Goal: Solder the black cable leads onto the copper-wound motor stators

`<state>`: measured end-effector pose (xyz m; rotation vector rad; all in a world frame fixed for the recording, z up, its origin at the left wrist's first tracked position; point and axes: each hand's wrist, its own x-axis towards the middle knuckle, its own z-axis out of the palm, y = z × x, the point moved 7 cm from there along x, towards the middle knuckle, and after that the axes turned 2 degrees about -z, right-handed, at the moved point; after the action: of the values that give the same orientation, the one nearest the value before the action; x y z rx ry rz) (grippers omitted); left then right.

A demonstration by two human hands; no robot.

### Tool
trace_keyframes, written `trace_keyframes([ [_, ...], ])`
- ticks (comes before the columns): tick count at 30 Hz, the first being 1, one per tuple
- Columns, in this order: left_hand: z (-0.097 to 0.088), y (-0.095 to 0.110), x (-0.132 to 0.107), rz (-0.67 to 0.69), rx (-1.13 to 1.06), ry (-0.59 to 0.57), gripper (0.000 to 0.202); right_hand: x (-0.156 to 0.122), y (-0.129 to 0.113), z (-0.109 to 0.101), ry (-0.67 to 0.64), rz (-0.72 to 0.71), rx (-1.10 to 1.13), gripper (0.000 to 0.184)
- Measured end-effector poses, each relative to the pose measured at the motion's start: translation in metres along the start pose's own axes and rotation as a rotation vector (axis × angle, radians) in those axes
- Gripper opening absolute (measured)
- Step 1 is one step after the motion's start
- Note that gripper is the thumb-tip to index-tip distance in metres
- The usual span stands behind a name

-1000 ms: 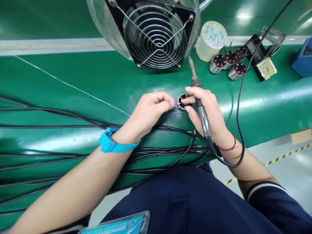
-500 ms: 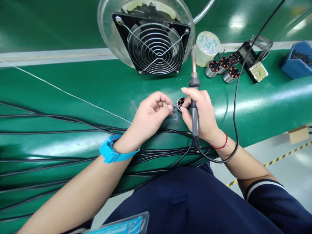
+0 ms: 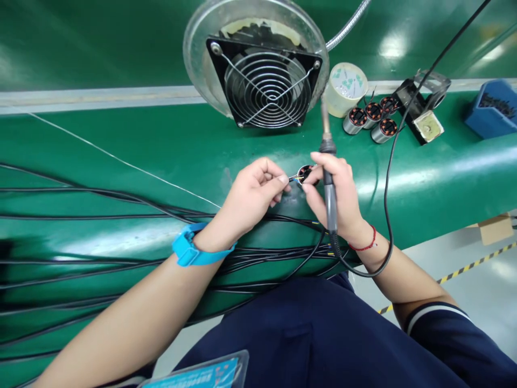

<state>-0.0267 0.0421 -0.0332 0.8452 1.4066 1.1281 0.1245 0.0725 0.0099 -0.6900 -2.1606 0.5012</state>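
Observation:
My left hand (image 3: 260, 194) pinches the end of a black cable, whose thin coloured wires (image 3: 298, 178) point right toward a small round motor stator (image 3: 305, 171). The stator rests on the green bench between my hands, partly covered by my right fingertips. In my right hand (image 3: 339, 191) a soldering iron (image 3: 330, 202) lies across the palm, its metal tip pointing away from me and up. The thumb and forefinger of that hand reach to the wires and the stator edge; whether they grip a wire is hard to see.
A fan (image 3: 271, 97) with a wire guard stands behind my hands. To its right are a tape roll (image 3: 346, 89), several stators (image 3: 374, 113), a soldering iron stand (image 3: 420, 113) and a blue bin (image 3: 490, 110). Black cables (image 3: 121, 194) and a strand of solder wire (image 3: 121, 159) cross the left side.
The view has shifted slightly. My right fingers have moved a little at the wire ends, and a yellow wire now shows where a blue one stood out. Both hands keep their holds.

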Motion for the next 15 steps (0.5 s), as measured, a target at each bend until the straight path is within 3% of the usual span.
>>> trace_keyframes([
  [2, 0.000, -0.002, 0.000, -0.019, -0.011, -0.009, 0.019, -0.003, 0.011, -0.003, 0.030, 0.077, 0.049, 0.049],
  [5, 0.001, -0.001, 0.000, 0.011, -0.012, -0.038, 0.020, -0.004, 0.019, 0.002, -0.025, 0.139, 0.053, 0.051],
  [9, 0.003, 0.004, -0.002, 0.046, 0.038, -0.041, 0.019, -0.002, 0.014, 0.006, -0.048, 0.113, 0.022, 0.048],
  [15, 0.006, 0.015, -0.004, 0.088, 0.136, -0.027, 0.016, -0.002, 0.013, 0.007, -0.004, 0.122, 0.143, 0.048],
])
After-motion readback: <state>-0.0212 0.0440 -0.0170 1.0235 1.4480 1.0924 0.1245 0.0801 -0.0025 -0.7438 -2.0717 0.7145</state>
